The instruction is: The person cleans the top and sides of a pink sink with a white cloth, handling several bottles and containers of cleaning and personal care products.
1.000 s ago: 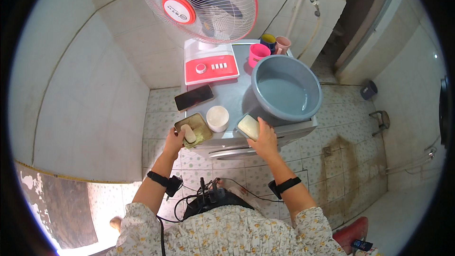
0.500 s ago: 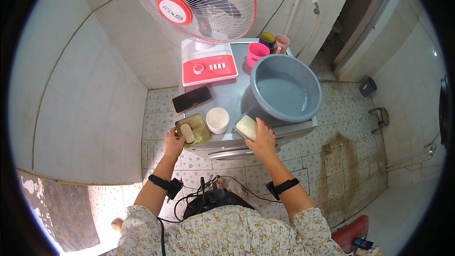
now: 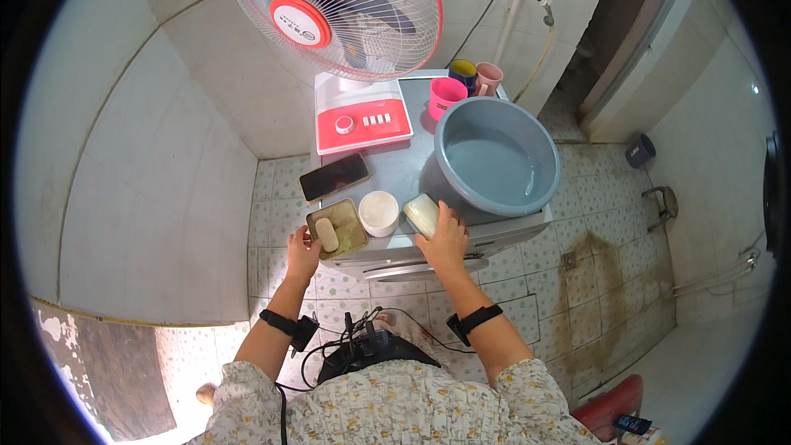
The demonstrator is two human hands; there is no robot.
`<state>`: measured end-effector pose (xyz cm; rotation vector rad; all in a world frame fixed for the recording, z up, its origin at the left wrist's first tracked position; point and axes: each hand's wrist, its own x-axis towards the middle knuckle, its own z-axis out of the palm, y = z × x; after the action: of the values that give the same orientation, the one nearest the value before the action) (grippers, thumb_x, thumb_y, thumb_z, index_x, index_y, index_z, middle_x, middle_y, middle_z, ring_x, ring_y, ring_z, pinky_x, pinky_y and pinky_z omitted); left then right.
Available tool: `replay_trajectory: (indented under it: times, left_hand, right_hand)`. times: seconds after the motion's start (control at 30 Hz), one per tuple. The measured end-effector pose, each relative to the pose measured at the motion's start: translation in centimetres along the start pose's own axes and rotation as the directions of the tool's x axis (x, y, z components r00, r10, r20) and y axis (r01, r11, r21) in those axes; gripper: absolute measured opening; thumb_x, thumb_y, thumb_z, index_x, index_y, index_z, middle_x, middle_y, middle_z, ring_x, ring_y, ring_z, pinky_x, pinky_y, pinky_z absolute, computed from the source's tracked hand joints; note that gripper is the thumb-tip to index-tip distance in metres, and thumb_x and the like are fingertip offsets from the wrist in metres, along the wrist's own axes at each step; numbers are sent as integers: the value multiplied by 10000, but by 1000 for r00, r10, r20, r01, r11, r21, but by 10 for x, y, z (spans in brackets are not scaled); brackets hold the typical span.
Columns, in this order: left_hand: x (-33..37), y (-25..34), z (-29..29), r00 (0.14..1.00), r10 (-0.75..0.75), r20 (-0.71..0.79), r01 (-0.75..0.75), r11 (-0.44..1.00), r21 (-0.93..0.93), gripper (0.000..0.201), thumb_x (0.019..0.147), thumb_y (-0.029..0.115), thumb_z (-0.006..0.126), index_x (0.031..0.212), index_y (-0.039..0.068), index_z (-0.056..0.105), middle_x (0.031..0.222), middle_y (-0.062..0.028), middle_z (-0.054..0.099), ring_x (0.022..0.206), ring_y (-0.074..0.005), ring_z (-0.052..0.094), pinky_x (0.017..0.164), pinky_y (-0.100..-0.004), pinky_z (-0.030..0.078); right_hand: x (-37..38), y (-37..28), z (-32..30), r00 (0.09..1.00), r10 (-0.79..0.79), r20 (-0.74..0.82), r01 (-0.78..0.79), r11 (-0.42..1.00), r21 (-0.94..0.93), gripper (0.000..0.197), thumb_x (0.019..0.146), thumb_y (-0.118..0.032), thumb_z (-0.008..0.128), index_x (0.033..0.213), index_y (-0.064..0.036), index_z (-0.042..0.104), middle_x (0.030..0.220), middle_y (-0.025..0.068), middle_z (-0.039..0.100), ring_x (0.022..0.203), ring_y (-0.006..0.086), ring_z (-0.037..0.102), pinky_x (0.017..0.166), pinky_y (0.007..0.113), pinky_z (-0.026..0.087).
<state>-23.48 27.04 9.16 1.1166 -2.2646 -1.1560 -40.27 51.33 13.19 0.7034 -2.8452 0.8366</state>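
Observation:
At the near left corner of the washing machine, a square soap dish (image 3: 352,236) holds a small beige bar of soap (image 3: 327,235) and some crumbly residue. My left hand (image 3: 303,252) grips the dish's left edge with closed fingers. My right hand (image 3: 447,237) is closed around the right side of a second soap dish, which carries a larger pale yellow bar of soap (image 3: 422,214); most of that dish is hidden by the soap and my fingers. Between the two dishes stands a round white tub (image 3: 379,213), touching neither hand.
On the washing machine (image 3: 395,169) are a dark phone (image 3: 334,177), a pink-and-white fan (image 3: 362,115), a bright pink cup (image 3: 446,97), two mugs behind it, and a large grey basin (image 3: 498,156) holding water. A dark cable hangs by my waist. A red stool (image 3: 614,408) is at lower right.
My right hand has moved slightly left with the second soap dish and its bar, bringing them nearer the white tub. My left hand stays at the square dish.

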Motion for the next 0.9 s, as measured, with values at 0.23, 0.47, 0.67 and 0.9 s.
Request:
replay_trajectory:
  times: [0.23,0.47,0.67,0.9]
  left_hand:
    - [-6,-1,-1,996,86,4,-86,996,-15,491,741,100,610,1193,-20,458,1027,-130,486,838,-209,535,771,-321,458]
    - [-13,-22,-22,941,316,-118,-305,947,102,459,780,46,576,1217,24,437,1087,-129,501,967,-212,489,822,-300,429]
    - [-37,86,1,799,385,461,-202,895,-398,184,873,57,517,1042,-16,526,867,-40,559,761,-95,518,674,-217,412]
    - [-76,121,102,116,422,899,-304,877,-372,211,783,17,613,990,12,576,773,-18,588,707,-95,547,665,-224,439]
  right_hand:
    - [11,-10,6,994,106,39,-107,994,13,818,616,-282,753,1291,-96,331,1158,166,477,1059,383,458,864,483,387]
    - [-11,-10,-7,997,-9,-83,11,1000,22,822,653,-365,720,1307,-84,309,1221,201,424,1103,376,421,870,513,361]
    - [-78,66,-47,934,43,-353,78,944,322,468,742,-177,634,1153,-51,449,1151,158,445,1039,346,466,842,424,402]
    - [-203,128,-57,677,558,-480,-363,820,442,173,826,-162,520,953,-69,590,817,104,606,722,271,602,626,349,473]
